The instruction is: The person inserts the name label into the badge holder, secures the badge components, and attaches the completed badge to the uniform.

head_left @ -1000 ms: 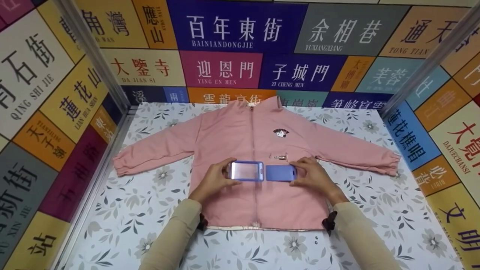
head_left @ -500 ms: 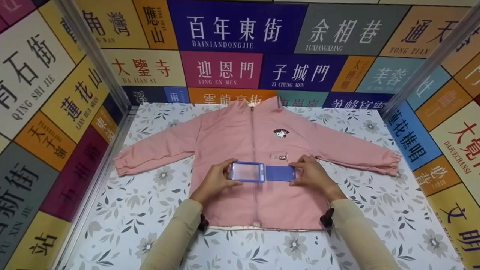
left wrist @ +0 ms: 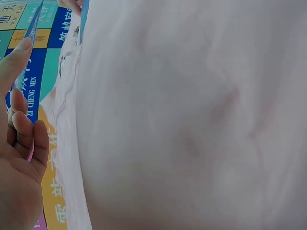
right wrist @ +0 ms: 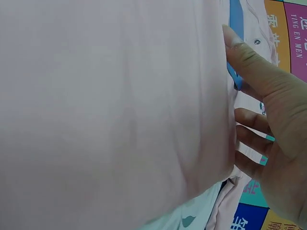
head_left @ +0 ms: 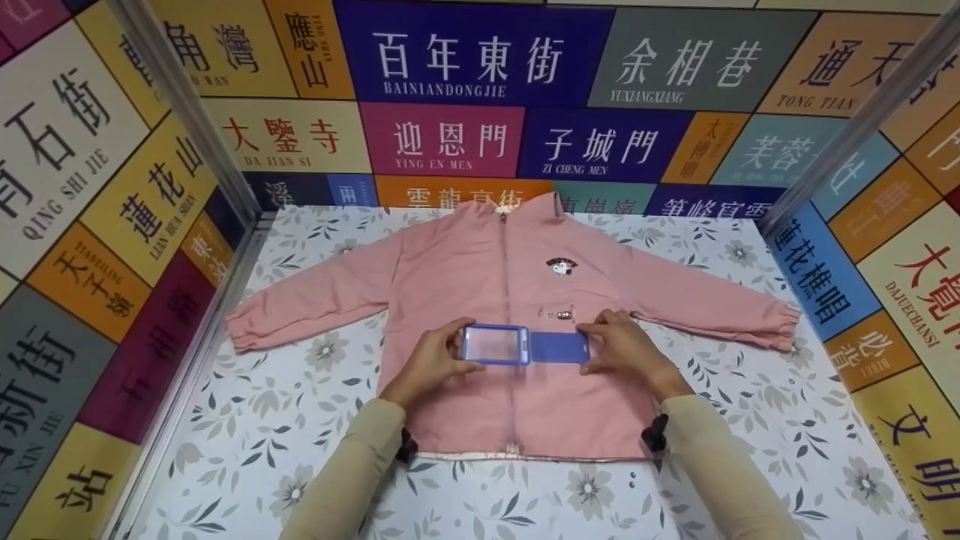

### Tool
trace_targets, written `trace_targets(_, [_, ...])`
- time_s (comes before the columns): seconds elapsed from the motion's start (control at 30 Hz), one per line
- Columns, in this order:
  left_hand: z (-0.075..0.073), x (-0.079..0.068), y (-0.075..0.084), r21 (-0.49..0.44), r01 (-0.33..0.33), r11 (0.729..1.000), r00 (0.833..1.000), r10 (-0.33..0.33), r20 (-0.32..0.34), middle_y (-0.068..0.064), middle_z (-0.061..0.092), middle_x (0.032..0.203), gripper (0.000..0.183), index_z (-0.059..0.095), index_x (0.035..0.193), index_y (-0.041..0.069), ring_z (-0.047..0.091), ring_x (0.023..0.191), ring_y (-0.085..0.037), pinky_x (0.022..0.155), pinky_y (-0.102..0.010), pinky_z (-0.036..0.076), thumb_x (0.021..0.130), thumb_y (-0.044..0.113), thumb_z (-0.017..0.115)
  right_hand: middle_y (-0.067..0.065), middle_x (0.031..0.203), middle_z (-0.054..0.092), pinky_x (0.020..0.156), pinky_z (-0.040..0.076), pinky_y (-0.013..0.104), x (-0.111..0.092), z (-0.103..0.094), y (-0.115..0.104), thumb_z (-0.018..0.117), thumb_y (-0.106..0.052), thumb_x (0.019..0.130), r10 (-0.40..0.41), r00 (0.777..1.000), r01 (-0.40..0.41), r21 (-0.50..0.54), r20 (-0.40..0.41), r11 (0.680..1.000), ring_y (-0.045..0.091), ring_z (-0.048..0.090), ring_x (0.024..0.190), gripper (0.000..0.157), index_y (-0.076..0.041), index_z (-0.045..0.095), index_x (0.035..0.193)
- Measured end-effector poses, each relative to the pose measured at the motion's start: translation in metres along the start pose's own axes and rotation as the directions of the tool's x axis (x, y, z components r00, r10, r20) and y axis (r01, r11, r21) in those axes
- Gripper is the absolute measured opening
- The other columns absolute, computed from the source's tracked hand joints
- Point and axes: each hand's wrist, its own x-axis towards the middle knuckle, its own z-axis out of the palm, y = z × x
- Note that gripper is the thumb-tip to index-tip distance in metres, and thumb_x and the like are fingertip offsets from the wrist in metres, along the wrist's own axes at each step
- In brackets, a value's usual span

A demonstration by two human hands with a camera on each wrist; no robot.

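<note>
Case (head_left: pixel 492 344) sits pinched in left hand (head_left: pixel 435 360), blue panel (head_left: pixel 556 347) in right hand (head_left: pixel 628 351), apparently lining up; joining likely needs them level!

One jacket (head_left: pixel 461 281), one frame (head_left: pixel 492 344), one panel (head_left: pixel 557 347)

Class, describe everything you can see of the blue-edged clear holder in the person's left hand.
The holder is a flat rectangle, its long side running left to right in the head view. It is edged in blue and looks like plastic; through its clear middle shows the pink of the jacket. The left hand grips one end between thumb and fingers. The other end appears over the jacket's zip, close beside a blue panel held by the right hand; whether they touch, I cannot tell.
</note>
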Motion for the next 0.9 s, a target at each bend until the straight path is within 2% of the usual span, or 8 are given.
trace_targets(0.17, [0.000, 0.000, 0.000, -0.011, 0.012, 1.000, 1.000, -0.012, 0.003, 0.000, 0.058, 0.079, 0.079, 0.056, 0.138, 0.009, 0.050, 0.067, -0.008, 0.061, -0.021, 0.047, 0.069, 0.024, 0.091, 0.013, 0.113, 0.062, 0.089, 0.045, 0.044, 0.000, -0.019, -0.003, 0.092, -0.044, 0.062, -0.020, 1.000, 0.020, 0.022, 0.016, 1.000, 0.027, 0.052, 0.100, 0.084, -0.015, 0.062, 0.135])
trace_targets(0.3, [-0.001, 0.000, 0.000, -0.010, 0.020, 1.000, 1.000, -0.020, 0.007, -0.001, 0.059, 0.080, 0.080, 0.055, 0.139, 0.008, 0.051, 0.069, -0.009, 0.061, -0.021, 0.047, 0.069, 0.025, 0.091, 0.016, 0.117, 0.063, 0.093, 0.046, 0.048, -0.002, -0.047, -0.006, 0.087, -0.039, 0.071, -0.043, 0.997, 0.050, 0.126, -0.056, 0.991, 0.030, 0.053, 0.105, 0.074, -0.012, 0.061, 0.135])
trace_targets(0.4, [-0.001, -0.001, 0.001, -0.007, 0.028, 1.000, 1.000, -0.028, 0.010, 0.000, 0.059, 0.081, 0.080, 0.055, 0.139, 0.008, 0.051, 0.070, -0.010, 0.062, -0.021, 0.046, 0.069, 0.025, 0.090, 0.014, 0.118, 0.064, 0.097, 0.046, 0.052, -0.005, -0.066, -0.007, 0.083, -0.040, 0.076, -0.029, 0.994, 0.052, 0.212, -0.110, 0.976, 0.031, 0.054, 0.112, 0.069, -0.014, 0.061, 0.136])
trace_targets(0.5, [0.000, -0.001, 0.001, -0.006, 0.033, 0.999, 0.999, -0.033, 0.011, 0.001, 0.058, 0.083, 0.080, 0.055, 0.139, 0.008, 0.051, 0.071, -0.010, 0.062, -0.021, 0.046, 0.069, 0.024, 0.090, 0.010, 0.116, 0.064, 0.097, 0.045, 0.055, -0.010, -0.080, -0.006, 0.082, -0.037, 0.079, -0.008, 0.990, 0.049, 0.281, -0.144, 0.959, 0.030, 0.055, 0.113, 0.065, -0.016, 0.060, 0.137])
trace_targets(0.63, [0.002, 0.000, 0.001, -0.004, 0.020, 1.000, 1.000, -0.020, 0.009, -0.001, 0.059, 0.082, 0.081, 0.055, 0.139, 0.008, 0.051, 0.070, -0.010, 0.062, -0.021, 0.047, 0.068, 0.024, 0.091, 0.007, 0.113, 0.065, 0.097, 0.045, 0.055, -0.020, -0.084, 0.002, 0.081, -0.028, 0.081, 0.024, 0.983, 0.036, 0.315, -0.184, 0.948, 0.025, 0.057, 0.109, 0.059, -0.018, 0.061, 0.136])
trace_targets(0.77, [0.003, 0.000, 0.000, -0.004, 0.009, 1.000, 1.000, -0.009, 0.007, -0.004, 0.062, 0.083, 0.081, 0.055, 0.138, 0.006, 0.052, 0.070, -0.011, 0.062, -0.021, 0.047, 0.068, 0.024, 0.091, 0.004, 0.112, 0.066, 0.099, 0.046, 0.054, -0.035, -0.077, 0.015, 0.080, -0.030, 0.082, 0.074, 0.980, -0.006, 0.339, -0.187, 0.941, 0.018, 0.058, 0.106, 0.056, -0.022, 0.062, 0.135])
trace_targets(0.9, [0.003, 0.000, 0.001, -0.019, 0.018, 1.000, 1.000, -0.018, 0.007, -0.004, 0.063, 0.085, 0.081, 0.055, 0.138, 0.007, 0.053, 0.071, -0.010, 0.062, -0.021, 0.048, 0.067, 0.023, 0.091, 0.009, 0.117, 0.065, 0.099, 0.045, 0.055, -0.053, -0.068, 0.030, 0.079, -0.032, 0.083, 0.100, 0.981, -0.035, 0.361, -0.165, 0.932, 0.024, 0.058, 0.110, 0.056, -0.021, 0.062, 0.135])
